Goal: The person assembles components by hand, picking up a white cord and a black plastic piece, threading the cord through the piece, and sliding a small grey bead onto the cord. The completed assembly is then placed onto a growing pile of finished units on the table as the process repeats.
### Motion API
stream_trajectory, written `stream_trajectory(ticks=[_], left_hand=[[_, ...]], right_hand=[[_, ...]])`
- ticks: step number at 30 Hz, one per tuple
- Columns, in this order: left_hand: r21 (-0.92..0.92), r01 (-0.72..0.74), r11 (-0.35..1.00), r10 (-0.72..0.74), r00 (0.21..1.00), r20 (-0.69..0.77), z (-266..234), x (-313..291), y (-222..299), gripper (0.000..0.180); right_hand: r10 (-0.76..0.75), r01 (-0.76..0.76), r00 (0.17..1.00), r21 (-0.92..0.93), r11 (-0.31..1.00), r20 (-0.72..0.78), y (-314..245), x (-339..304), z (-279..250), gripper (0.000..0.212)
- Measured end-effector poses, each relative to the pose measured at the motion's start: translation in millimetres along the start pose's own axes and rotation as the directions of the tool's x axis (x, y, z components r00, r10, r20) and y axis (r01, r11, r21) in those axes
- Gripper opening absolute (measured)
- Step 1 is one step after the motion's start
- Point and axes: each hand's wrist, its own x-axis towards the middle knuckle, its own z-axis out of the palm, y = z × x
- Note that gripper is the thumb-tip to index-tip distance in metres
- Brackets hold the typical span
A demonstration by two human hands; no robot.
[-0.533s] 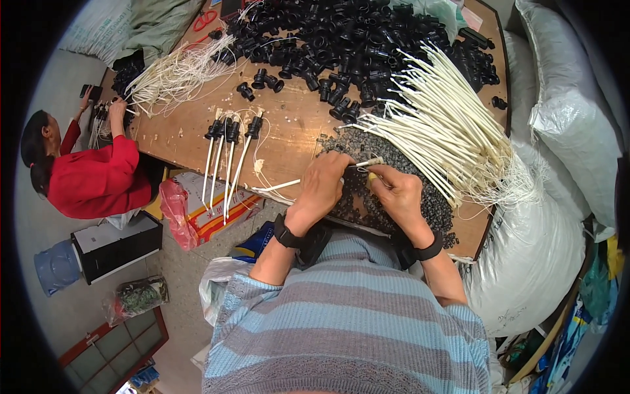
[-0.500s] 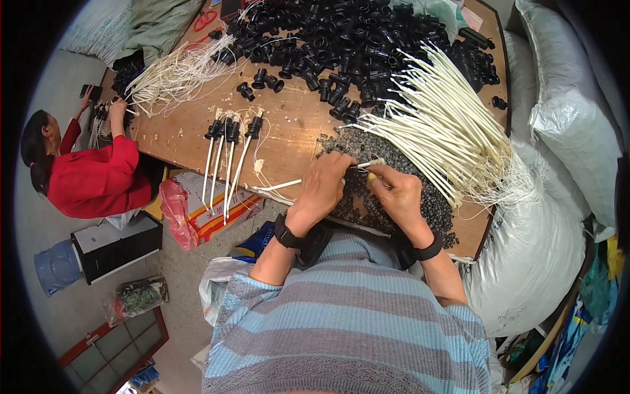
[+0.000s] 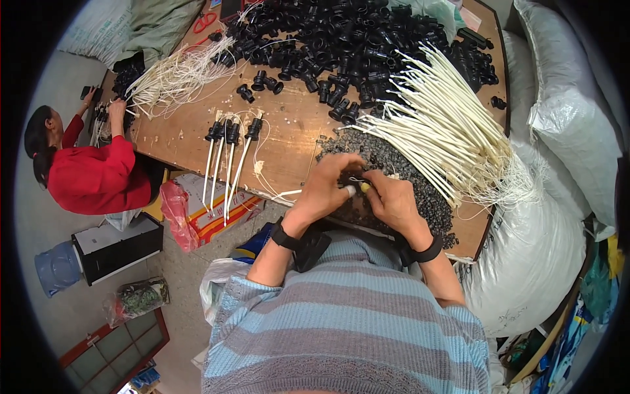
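Brown surface below, left hand and right hand work close together — both pinching a thin white wire that lies between their fingertips.

On my feed, the sweater shows light blue and grey stripes. I read the cords as cream, the fittings as black, the table as brown.
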Motion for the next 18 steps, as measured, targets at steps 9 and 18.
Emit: stream_trajectory(ticks=[9, 18], left_hand=[[0.003, -0.227, 0.974, 0.226, 0.967, -0.115, -3, -13, -9, 0.019], [0.256, -0.073, 0.964, 0.139, 0.958, -0.25, -35, 34, -79, 0.034]], right_hand=[[-0.007, 0.002, 1.0, 0.17, 0.985, 0.026, 1, -6, 15, 0.012], [0.18, -0.158, 0.977, 0.181, 0.971, -0.111, 2, -5, 9, 0.014]])
